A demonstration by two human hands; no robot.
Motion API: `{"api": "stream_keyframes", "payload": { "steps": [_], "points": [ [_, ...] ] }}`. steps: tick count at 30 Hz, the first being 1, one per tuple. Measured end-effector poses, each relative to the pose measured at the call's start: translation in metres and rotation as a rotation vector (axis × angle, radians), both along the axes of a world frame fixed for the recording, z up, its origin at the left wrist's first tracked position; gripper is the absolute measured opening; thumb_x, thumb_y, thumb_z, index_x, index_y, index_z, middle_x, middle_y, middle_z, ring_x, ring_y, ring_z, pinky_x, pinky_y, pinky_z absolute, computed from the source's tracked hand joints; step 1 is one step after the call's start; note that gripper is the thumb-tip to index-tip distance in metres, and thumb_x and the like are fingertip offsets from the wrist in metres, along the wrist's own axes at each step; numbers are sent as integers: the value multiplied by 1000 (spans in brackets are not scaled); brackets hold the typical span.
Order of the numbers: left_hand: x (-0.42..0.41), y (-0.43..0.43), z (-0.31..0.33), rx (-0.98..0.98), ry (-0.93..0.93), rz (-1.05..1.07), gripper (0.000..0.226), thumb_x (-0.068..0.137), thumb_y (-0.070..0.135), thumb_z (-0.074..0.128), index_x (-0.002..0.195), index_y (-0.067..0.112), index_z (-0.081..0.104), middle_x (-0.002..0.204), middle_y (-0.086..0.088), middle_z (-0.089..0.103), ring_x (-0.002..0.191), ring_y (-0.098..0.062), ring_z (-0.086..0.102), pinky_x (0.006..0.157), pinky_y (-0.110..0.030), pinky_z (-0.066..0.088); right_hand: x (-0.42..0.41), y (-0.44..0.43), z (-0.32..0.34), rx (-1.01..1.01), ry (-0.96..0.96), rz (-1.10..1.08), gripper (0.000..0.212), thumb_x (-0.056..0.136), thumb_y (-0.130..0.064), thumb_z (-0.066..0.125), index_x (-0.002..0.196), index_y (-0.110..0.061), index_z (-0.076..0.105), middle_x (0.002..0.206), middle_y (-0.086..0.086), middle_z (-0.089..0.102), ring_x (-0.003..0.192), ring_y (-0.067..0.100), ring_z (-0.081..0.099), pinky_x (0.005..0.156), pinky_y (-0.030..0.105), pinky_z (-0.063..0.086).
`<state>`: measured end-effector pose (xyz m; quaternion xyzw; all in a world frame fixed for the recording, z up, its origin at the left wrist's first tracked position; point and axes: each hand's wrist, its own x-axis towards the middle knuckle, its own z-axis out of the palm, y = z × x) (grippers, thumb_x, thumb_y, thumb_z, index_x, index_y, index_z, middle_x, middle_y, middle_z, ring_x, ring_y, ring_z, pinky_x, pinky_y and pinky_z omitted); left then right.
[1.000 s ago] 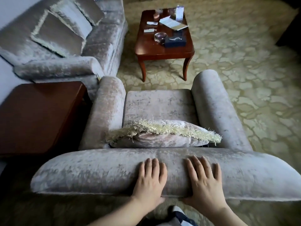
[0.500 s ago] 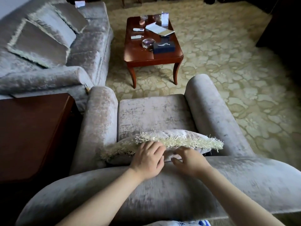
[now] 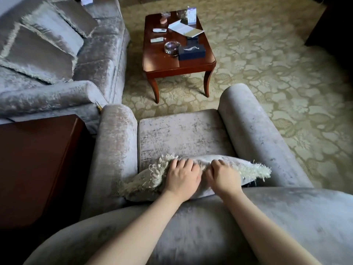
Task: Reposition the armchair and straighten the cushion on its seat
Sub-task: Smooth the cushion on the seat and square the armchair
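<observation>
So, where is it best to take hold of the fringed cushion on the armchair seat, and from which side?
Probably by its top edge, reaching over the armchair back from behind. The cushion leans upright against the backrest, so that fringed edge is nearest. Left hand and right hand sit close together mid-edge; a wider grip near both corners should level it better.

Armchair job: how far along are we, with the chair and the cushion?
The armchair stands squarely facing the coffee table, so repositioning looks done, though the intended spot isn't shown. In hand: left hand and right hand press on the fringed cushion, reaching over the backrest. Left: the cushion lies slumped and skewed at the seat's back.
</observation>
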<state>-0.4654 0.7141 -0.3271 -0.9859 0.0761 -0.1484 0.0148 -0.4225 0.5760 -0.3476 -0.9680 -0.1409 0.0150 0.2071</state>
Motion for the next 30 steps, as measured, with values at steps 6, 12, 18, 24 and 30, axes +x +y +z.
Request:
{"api": "stream_keyframes", "payload": {
  "steps": [6,12,18,24,30],
  "points": [
    [-11,-8,19,-32,127,12,12,71,28,71,72,17,67,73,-2,64,69,-23,61,72,-31,48,-6,-6,15,-44,-101,-21,22,89,-24,51,82,-4,56,88,18,62,76,40,60,57,38,38],
    [-27,-7,16,23,252,81,24,57,39,76,65,18,67,69,1,63,65,-19,61,61,-26,48,-33,14,9,118,-67,-9,23,90,-22,45,77,-5,52,81,19,61,65,40,58,51,36,34],
    [-2,14,16,-67,264,203,21,71,30,65,74,9,66,80,-10,64,76,-30,60,67,-37,46,18,51,12,148,181,78,24,94,-26,43,75,-12,47,90,19,63,82,38,58,61,37,38],
    [16,28,4,-182,321,245,20,63,34,71,60,16,64,65,-3,60,52,-25,61,42,-26,44,28,46,-12,369,180,208,36,95,-38,37,68,-18,51,72,8,60,70,30,58,61,36,39],
    [23,47,15,-147,292,235,25,83,30,57,79,6,65,86,-14,64,81,-34,62,70,-38,49,16,54,-10,390,137,214,30,95,-28,44,85,-7,64,82,15,58,83,35,56,73,40,44]
  ]
}}
